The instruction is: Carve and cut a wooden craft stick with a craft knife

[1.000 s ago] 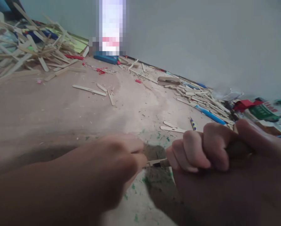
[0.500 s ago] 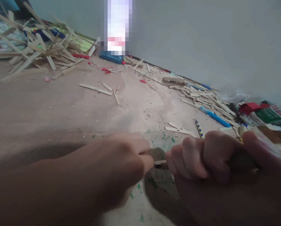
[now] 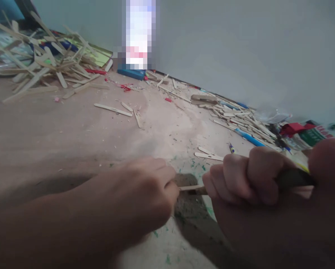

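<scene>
My left hand (image 3: 153, 186) is closed, its fingers pinching a thin wooden craft stick (image 3: 187, 188), whose pale length bridges the gap to the other hand. My right hand (image 3: 248, 179) is wrapped round a dark-handled tool (image 3: 293, 178); its handle shows between the fingers and the thumb. The tool's kind is hidden by the fist. A short darker piece (image 3: 200, 191) sticks out of the right fist beside the stick; I cannot tell whether it belongs to the tool. Just beyond the right fingers lie two loose craft sticks (image 3: 208, 154).
A tangled heap of craft sticks (image 3: 48, 63) fills the back left. Another pile (image 3: 246, 121) runs along the wall at right, with a blue pen-like thing (image 3: 248, 137) before it. A blue box (image 3: 131, 72) stands at the back. Green and red shavings dot the table (image 3: 80, 138).
My hands have moved slightly apart, showing more of the stick between them. My right thumb has lifted, so more of the dark handle shows. The view has shifted a little.
</scene>
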Motion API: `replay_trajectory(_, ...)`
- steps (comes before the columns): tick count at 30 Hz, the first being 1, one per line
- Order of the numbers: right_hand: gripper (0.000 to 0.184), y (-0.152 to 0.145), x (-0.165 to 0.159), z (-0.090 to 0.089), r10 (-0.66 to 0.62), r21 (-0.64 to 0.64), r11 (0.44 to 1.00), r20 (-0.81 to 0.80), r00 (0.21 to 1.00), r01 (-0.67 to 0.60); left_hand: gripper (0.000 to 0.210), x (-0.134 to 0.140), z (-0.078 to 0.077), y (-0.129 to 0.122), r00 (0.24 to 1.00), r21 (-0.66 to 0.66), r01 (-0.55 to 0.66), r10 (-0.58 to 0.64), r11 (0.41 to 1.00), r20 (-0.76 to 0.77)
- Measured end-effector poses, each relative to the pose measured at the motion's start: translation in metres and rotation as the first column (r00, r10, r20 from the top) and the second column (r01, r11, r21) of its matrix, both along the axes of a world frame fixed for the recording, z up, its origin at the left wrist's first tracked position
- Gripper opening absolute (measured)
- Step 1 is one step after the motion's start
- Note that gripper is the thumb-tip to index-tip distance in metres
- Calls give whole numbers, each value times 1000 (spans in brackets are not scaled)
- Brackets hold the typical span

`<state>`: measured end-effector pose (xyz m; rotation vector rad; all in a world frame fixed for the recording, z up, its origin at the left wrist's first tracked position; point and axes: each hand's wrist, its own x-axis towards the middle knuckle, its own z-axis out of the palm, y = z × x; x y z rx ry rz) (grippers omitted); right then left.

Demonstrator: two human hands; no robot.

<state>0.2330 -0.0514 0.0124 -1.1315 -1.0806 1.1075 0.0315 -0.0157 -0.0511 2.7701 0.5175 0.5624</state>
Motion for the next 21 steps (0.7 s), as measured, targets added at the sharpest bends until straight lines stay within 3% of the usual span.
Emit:
replay_trajectory(4,135,5,5,11,14,-41,999,-5,1000,-14,33,-1,-16,3,994,-112,-66,76,991,83)
replay_trajectory(8,134,6,9,11,74,-56,996,29,997,-73,30,0,-29,8,988,-127,-97,111,987,105)
replay_trajectory(16,131,3,7,2,-42,-37,999,-96,995,39,38,0,-13,0,982,-221,-170,183,960,39)
replay_trajectory(21,126,6,4,2,-68,-47,997,-118,991,63,36,1,-17,3,988,-230,-131,147,964,54)
